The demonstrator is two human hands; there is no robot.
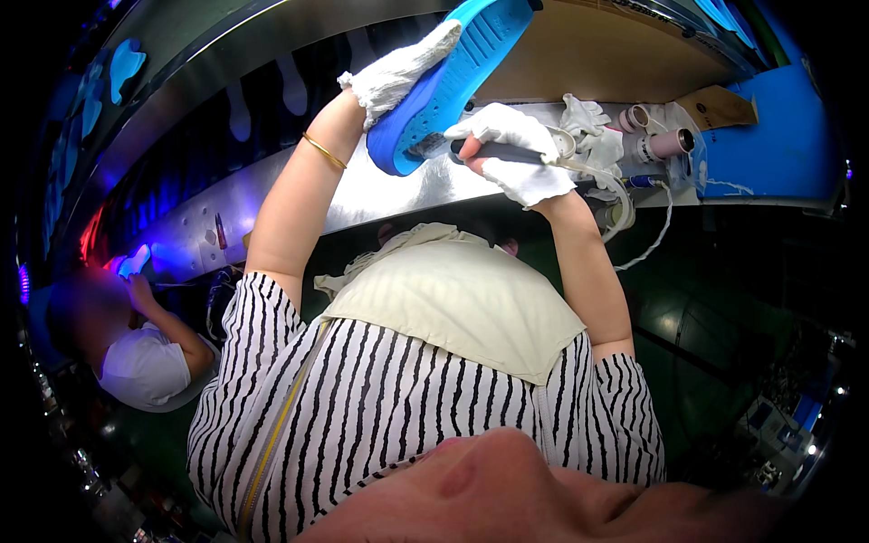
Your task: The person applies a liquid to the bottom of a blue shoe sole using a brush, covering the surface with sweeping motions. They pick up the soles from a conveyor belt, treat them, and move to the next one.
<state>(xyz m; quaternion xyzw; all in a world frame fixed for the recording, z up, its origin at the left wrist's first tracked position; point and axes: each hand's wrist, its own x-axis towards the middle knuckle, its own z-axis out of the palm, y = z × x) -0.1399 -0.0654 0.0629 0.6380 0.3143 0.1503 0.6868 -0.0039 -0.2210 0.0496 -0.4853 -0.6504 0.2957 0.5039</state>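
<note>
Up at the top centre, my left hand (407, 72), in a white glove, is wrapped round a blue shoe sole (453, 86). The sole is held tilted, its light-blue slotted end pointing up and right and its darker, holed end down. My right hand (520, 145), also gloved with a bare fingertip showing, grips a slim dark-handled tool (500, 152). A pale hose (615, 195) runs off to the right behind that hand. The tool's greyish tip (432, 145) lies at the sole's lower end; whether it touches cannot be made out.
A metal bench (376, 195) lies beneath my hands. Loose white gloves (587, 118), pink cylinders (670, 145) and a blue panel (769, 136) are at right. Cardboard (588, 50) stands behind. A shelf edge (217, 54) curves across the top left. A seated co-worker (154, 362) handles a lit sole (134, 261).
</note>
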